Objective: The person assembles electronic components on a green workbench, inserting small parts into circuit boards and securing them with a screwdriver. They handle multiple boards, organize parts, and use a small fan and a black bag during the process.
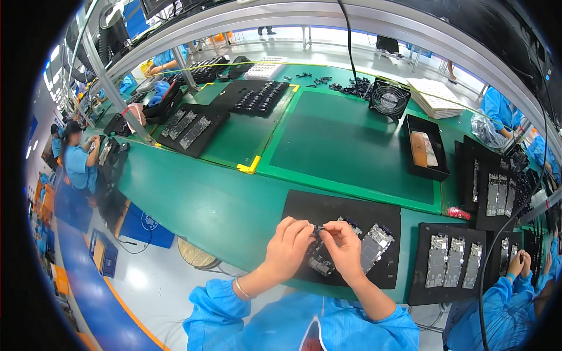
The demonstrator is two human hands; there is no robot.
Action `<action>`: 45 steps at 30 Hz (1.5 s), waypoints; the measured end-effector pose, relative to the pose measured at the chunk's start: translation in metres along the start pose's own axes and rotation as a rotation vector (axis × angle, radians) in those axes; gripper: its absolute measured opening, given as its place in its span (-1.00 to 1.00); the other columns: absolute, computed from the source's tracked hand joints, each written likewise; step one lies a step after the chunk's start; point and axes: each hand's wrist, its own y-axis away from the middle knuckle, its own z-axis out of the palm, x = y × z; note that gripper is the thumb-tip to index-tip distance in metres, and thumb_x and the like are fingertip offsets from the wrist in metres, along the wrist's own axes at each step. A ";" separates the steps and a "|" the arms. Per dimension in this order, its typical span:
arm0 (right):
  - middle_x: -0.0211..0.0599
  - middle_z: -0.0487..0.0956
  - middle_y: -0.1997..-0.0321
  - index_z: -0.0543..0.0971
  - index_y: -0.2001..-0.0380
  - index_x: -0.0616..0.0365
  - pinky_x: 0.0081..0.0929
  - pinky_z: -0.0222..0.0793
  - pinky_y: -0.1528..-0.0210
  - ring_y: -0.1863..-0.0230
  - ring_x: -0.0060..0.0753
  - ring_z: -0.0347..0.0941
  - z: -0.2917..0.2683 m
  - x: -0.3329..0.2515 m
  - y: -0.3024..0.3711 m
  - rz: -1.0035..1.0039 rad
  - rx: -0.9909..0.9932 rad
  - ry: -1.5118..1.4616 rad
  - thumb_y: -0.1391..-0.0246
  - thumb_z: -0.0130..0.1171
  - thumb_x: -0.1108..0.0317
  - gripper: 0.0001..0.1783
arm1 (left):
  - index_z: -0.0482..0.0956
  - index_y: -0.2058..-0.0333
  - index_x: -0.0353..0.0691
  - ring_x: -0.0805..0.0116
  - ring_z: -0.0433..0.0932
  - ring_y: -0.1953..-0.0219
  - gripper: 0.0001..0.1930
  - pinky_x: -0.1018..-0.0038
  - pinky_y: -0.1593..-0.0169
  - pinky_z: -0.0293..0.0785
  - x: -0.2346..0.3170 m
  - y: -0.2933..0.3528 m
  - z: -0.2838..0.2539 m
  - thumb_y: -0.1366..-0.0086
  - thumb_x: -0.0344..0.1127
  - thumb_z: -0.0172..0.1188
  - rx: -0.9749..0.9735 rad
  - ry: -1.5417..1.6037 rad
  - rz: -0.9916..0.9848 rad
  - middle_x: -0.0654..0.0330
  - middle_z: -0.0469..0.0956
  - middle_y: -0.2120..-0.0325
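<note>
My left hand (288, 247) and my right hand (345, 251) meet over a black foam mat (304, 205) on the green bench. Between their fingertips they pinch a small dark part (318, 230), too small to name more exactly. On the mat, a circuit board (376, 244) lies to the right of my right hand, slanted. Another circuit board (321, 262) rests beneath my hands, partly covered by them. Just beyond my right fingers shows the end of a further board (350, 223).
Right of my mat, a second black mat (418, 275) carries three circuit boards (454, 262). Beyond stand a black tray (434, 171), a fan (389, 99) and a pile of small black parts (358, 88). A black cable hangs at right, near a co-worker's hands (520, 264).
</note>
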 end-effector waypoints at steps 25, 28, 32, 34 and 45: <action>-0.29 0.56 0.23 0.47 0.17 0.23 -0.55 0.38 0.12 0.18 -0.49 0.49 -0.083 0.009 -0.013 0.285 0.060 0.116 -0.07 0.14 0.33 -0.72 | 0.37 0.07 -0.21 0.02 0.29 -0.01 -0.42 0.22 -0.05 0.27 -0.075 -0.042 0.058 0.10 -0.24 0.37 -0.509 0.161 -0.185 0.10 0.37 0.08; -0.30 0.55 0.24 0.47 0.19 0.25 -0.60 0.39 0.16 0.23 -0.54 0.49 -0.107 0.021 0.002 0.280 0.126 0.118 -0.10 0.11 0.36 -0.76 | 0.33 -0.03 -0.20 0.03 0.20 -0.10 -0.28 0.16 -0.14 0.15 -0.038 -0.049 0.079 0.13 -0.14 0.40 -0.525 0.213 0.041 0.08 0.30 -0.02; -0.29 0.54 0.22 0.46 0.17 0.28 -0.62 0.40 0.16 0.22 -0.53 0.48 -0.111 0.029 0.008 0.274 0.149 0.206 -0.13 0.07 0.39 -0.77 | 0.38 0.06 -0.20 0.06 0.29 -0.04 -0.38 0.23 -0.08 0.25 -0.018 -0.035 0.112 0.15 -0.23 0.41 -0.777 0.333 0.097 0.12 0.38 0.08; -0.28 0.55 0.22 0.47 0.15 0.28 -0.61 0.41 0.15 0.22 -0.51 0.50 -0.106 0.030 0.008 0.281 0.164 0.174 -0.14 0.07 0.38 -0.76 | 0.39 0.11 -0.21 0.06 0.34 0.01 -0.44 0.26 -0.03 0.30 -0.018 -0.041 0.096 0.12 -0.26 0.39 -0.695 0.393 -0.056 0.12 0.40 0.11; -0.33 0.57 0.30 0.54 0.24 0.28 -0.65 0.39 0.22 0.28 -0.59 0.49 -0.061 -0.003 0.010 0.153 0.121 -0.016 -0.07 0.13 0.45 -0.81 | 0.39 0.18 -0.22 0.10 0.43 0.18 -0.56 0.34 0.21 0.46 0.023 -0.034 0.027 0.07 -0.39 0.34 -0.238 0.280 -0.041 0.14 0.42 0.19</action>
